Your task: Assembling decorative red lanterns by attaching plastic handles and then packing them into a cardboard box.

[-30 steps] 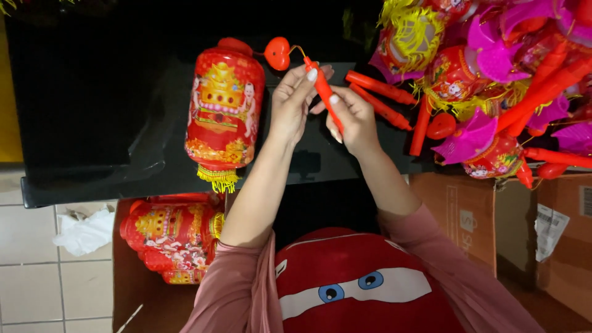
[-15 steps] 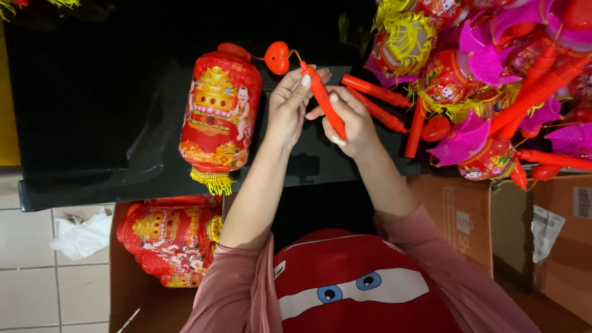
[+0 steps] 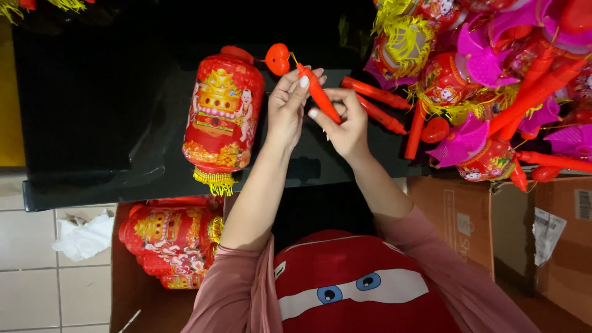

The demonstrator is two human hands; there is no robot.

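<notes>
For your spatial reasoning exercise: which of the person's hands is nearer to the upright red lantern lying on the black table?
Left. The left hand is just beside the red lantern, to its right, gripping the red stick. The right hand holds the stick farther right, beyond the left hand.

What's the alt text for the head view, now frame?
Both bare hands, left hand and right hand, hold a slim red plastic lantern stick above a black glossy table. A red cylindrical paper lantern with gold print lies to their left; a heap of red and pink lanterns sits on the right.
</notes>
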